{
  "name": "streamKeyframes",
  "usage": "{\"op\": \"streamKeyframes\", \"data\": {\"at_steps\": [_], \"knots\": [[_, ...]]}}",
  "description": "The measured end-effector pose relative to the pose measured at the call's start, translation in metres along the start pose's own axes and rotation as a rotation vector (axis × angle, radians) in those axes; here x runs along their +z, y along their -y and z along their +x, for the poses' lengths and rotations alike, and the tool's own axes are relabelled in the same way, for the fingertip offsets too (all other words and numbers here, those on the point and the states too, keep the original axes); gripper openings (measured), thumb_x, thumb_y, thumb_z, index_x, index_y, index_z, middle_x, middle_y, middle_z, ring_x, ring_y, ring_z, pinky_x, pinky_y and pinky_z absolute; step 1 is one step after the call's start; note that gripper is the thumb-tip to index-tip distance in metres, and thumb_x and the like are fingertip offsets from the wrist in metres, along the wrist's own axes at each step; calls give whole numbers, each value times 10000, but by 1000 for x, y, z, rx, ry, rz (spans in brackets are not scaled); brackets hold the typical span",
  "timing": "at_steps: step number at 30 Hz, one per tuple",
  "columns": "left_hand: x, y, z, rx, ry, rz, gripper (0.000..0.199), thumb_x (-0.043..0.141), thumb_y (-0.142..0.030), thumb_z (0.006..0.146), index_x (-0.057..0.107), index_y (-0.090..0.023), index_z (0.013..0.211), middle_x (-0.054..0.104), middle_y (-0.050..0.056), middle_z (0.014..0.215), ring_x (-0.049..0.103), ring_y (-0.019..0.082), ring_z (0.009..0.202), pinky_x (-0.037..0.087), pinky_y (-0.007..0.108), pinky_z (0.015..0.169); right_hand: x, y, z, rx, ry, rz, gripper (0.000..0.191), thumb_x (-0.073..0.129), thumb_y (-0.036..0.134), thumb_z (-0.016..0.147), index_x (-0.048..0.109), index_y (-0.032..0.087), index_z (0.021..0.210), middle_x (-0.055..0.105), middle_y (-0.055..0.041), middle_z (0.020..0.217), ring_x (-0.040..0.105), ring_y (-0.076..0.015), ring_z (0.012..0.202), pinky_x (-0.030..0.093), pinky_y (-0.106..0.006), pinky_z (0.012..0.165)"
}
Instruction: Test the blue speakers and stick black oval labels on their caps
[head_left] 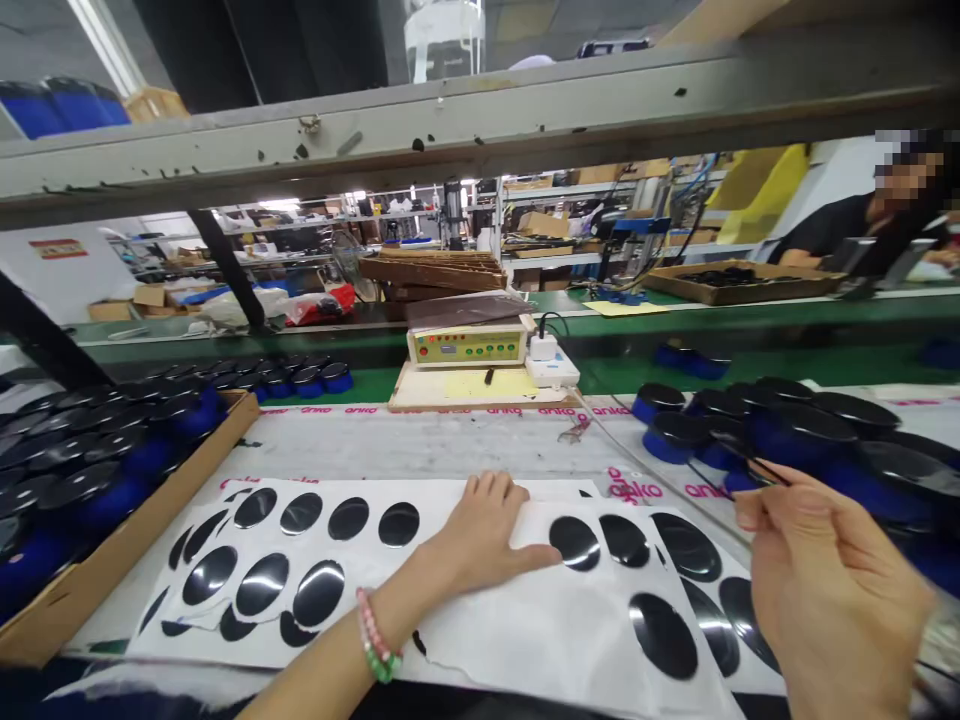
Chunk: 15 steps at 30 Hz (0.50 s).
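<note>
My left hand point(487, 530), with a pink and green bead bracelet at the wrist, lies palm down on a white sheet point(540, 620) of round black stickers. Its fingers are spread, the thumb beside a black sticker point(574, 543). At the right, my right hand point(825, 590) is closed in a pinch on thin dark tweezers point(765, 470). Their tips point left, in front of blue jars with black tops point(675, 437). Whether the tips touch anything I cannot tell. More sticker sheets point(739, 610) lie partly under the top one, which has bare white areas.
A cardboard tray point(150, 520) full of blue, black-topped jars stands at the left. Behind the sheets sits a control box point(469, 345) beside a white power adapter point(553, 365). A shelf beam point(450, 130) crosses overhead. Across the green bench, a person point(832, 230) sits near a shallow carton point(742, 283).
</note>
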<state>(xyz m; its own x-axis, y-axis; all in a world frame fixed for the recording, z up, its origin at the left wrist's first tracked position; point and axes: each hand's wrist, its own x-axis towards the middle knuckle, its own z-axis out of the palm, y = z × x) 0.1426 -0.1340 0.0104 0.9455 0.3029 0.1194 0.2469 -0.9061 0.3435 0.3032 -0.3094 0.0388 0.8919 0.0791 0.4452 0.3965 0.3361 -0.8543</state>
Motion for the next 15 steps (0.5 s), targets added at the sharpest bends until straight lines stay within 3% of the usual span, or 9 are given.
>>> {"op": "streamKeyframes", "data": {"at_steps": [4,8,11,13,15], "knots": [[20,-18,14,22,-8,5,569,413,-678,807,521,-188,1075,514,84,1027,453,268,952,391,444,876,3,-6,0,-1,-75,224,161,692,236,763,632,188,904,566,33,641,535,-106,642,423,-263,665],[6,-17,37,-18,77,31,566,369,-663,836,522,-184,1096,527,112,1076,469,294,981,373,487,887,-5,-12,15,81,-73,305,295,681,222,750,641,217,1043,576,17,772,494,-89,651,433,-232,626],[-24,-30,76,29,-45,22,509,314,-590,895,481,-188,1158,516,108,1144,459,285,1033,374,469,908,-21,-13,26,147,8,249,298,619,322,815,641,227,1096,511,20,776,430,-77,567,455,-257,630],[-38,-51,114,141,-182,-22,448,301,-529,925,452,-199,1188,498,86,1182,438,259,1098,351,420,964,-31,-13,25,83,82,122,271,572,389,850,663,230,1049,476,17,732,439,-95,571,460,-264,624],[-36,-73,155,238,-166,-78,393,348,-470,930,442,-202,1200,490,78,1203,425,251,1153,320,402,1013,-35,-11,18,-39,196,-73,183,585,374,847,691,234,899,505,-3,727,495,-126,638,456,-253,612]]}}
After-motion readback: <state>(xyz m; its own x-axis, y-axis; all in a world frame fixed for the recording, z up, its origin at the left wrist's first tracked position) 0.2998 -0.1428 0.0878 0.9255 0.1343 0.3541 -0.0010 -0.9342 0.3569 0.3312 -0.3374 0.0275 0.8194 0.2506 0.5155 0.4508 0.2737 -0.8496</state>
